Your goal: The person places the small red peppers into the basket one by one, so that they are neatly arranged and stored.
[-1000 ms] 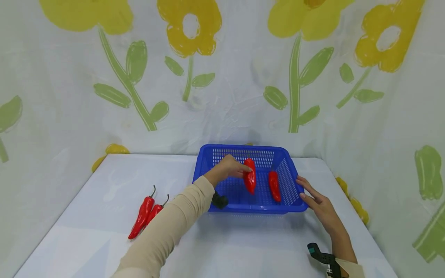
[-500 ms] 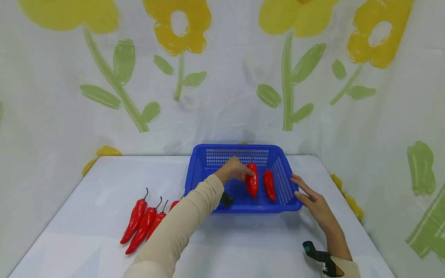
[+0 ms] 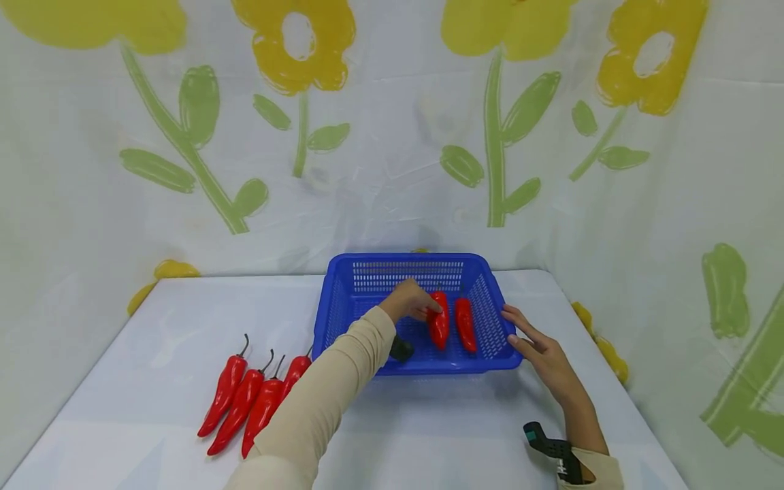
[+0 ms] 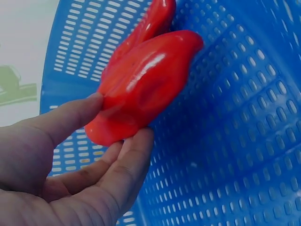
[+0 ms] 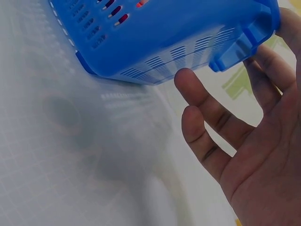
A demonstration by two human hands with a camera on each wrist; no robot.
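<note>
My left hand [image 3: 407, 301] is over the inside of a blue plastic basket [image 3: 409, 371]. It pinches a red chili pepper [image 3: 438, 327] between thumb and fingertips, as the left wrist view shows closely. Just right of it, a second red chili pepper [image 3: 465, 325] lies in the basket. My right hand [image 3: 548, 361] holds the basket's right rim with its thumb and fingertips. In the right wrist view two of its fingers [image 5: 195, 96] hang loose below the rim.
Several red chili peppers [image 3: 235, 412] lie side by side on the white table [image 3: 128, 381], left of the basket and partly behind the left sleeve [image 3: 333, 388]. A white flowered curtain [image 3: 392, 190] stands behind and beside the table.
The head view has turned slightly right, so more peppers show beside the left sleeve. The pinched pepper has come lower into the basket beside the other one. My right hand stays at the rim.
</note>
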